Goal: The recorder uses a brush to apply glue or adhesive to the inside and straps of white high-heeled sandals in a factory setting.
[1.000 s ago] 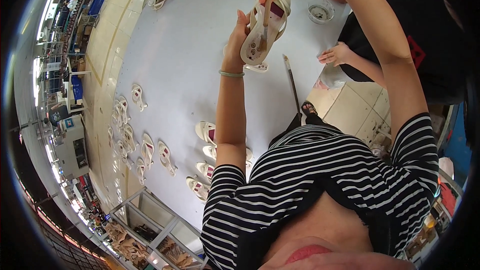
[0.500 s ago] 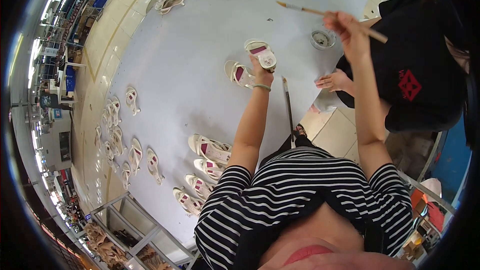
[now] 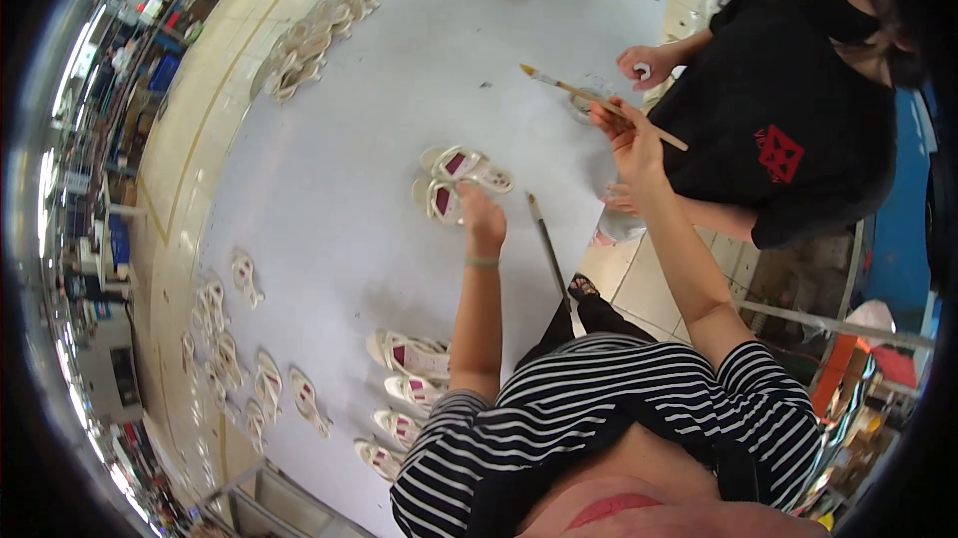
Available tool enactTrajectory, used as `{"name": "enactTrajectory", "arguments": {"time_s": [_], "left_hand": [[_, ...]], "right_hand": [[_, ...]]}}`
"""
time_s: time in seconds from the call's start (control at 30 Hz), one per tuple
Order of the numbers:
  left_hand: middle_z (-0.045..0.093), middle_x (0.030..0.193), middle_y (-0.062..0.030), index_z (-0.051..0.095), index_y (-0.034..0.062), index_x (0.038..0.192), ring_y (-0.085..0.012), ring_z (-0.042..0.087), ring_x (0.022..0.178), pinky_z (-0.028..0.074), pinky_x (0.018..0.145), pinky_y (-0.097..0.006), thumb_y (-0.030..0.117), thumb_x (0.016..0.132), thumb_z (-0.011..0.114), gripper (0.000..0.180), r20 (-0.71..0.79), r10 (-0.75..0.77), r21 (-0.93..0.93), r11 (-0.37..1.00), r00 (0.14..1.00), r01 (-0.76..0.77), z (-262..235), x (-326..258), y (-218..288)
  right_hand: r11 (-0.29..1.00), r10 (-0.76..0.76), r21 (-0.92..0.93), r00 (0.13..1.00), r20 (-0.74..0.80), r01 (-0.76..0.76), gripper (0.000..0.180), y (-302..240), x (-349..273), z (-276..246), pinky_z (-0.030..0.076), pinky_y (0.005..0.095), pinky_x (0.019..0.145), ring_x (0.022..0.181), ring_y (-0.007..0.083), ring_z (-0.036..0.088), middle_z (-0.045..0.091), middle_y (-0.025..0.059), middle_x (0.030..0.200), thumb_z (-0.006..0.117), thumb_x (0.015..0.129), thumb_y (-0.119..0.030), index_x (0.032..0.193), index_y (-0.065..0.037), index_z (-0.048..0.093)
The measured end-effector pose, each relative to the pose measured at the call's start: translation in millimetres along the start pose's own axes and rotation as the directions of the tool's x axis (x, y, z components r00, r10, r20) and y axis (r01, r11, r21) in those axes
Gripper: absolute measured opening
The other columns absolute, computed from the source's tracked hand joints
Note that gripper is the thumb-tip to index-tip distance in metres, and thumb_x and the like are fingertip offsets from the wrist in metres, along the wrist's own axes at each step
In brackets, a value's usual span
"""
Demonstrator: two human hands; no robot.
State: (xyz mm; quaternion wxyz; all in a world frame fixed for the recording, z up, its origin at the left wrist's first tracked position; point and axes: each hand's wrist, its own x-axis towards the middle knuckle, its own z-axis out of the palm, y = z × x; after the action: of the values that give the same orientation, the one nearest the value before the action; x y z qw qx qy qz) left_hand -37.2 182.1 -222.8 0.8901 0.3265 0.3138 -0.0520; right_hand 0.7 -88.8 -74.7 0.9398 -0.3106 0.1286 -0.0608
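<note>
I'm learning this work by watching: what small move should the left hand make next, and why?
Probably draw the left hand back from the two cream strappy sandals: they lie together on the pale grey flat tabletop, and the right hand holds the slim wooden-handled paintbrush away from them.

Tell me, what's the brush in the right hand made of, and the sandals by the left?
Brush: its handle looks like wood, pale tan and dull; its amber tip looks like bristle, narrowing to a point. Sandals: maybe leather or plastic, smooth and cream; the picture can't settle which.
</note>
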Motion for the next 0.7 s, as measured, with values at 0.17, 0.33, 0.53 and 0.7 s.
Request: {"name": "enactTrajectory", "arguments": {"time_s": [0.17, 0.33, 0.53, 0.7], "left_hand": [[0.056, 0.120, -0.0106, 0.037, 0.0098, 0.142, -0.0233, 0.057, 0.105, 0.047, 0.093, -0.038, 0.033, 0.100, 0.046, 0.049, 0.065, 0.259, 0.301, 0.916, 0.964, -0.266, -29, -85, 9], [0.059, 0.113, -0.0146, 0.042, 0.0047, 0.133, -0.0267, 0.061, 0.097, 0.052, 0.084, -0.037, 0.014, 0.094, 0.053, 0.042, -0.105, 0.195, 0.343, 0.927, 0.975, -0.149, -87, -114, 3], [0.060, 0.107, -0.0157, 0.044, 0.0050, 0.128, -0.0276, 0.062, 0.088, 0.054, 0.076, -0.036, 0.009, 0.093, 0.050, 0.036, -0.142, 0.139, 0.318, 0.944, 0.980, -0.088, -115, -141, -20], [0.059, 0.110, -0.0163, 0.041, 0.0061, 0.130, -0.0280, 0.063, 0.089, 0.054, 0.077, -0.037, 0.010, 0.092, 0.051, 0.039, -0.118, 0.166, 0.339, 0.934, 0.979, -0.118, -107, -155, -35]], "right_hand": [[0.996, -0.012, 0.092, 1.000, -0.015, 0.013, 0.021, -6, -9, 12, 0.055, 0.0374, 0.094, 0.104, 0.0351, 0.065, 0.064, 0.0239, 0.107, 0.052, 0.095, -0.008, 0.105, 0.010, 0.055], [0.979, -0.093, 0.172, 0.991, -0.097, 0.109, 0.016, -13, -7, 5, 0.057, 0.0399, 0.090, 0.101, 0.0365, 0.066, 0.064, 0.0236, 0.103, 0.050, 0.094, -0.004, 0.100, 0.010, 0.053], [0.965, -0.147, 0.213, 0.988, -0.052, 0.155, 0.014, -13, -3, -3, 0.055, 0.0435, 0.095, 0.105, 0.0354, 0.064, 0.062, 0.0159, 0.104, 0.054, 0.093, -0.002, 0.105, 0.005, 0.052], [0.961, -0.103, 0.258, 0.995, 0.002, 0.099, 0.010, -42, 12, -3, 0.055, 0.0409, 0.094, 0.107, 0.0321, 0.064, 0.060, 0.0076, 0.096, 0.059, 0.093, -0.004, 0.100, -0.006, 0.052]]}}
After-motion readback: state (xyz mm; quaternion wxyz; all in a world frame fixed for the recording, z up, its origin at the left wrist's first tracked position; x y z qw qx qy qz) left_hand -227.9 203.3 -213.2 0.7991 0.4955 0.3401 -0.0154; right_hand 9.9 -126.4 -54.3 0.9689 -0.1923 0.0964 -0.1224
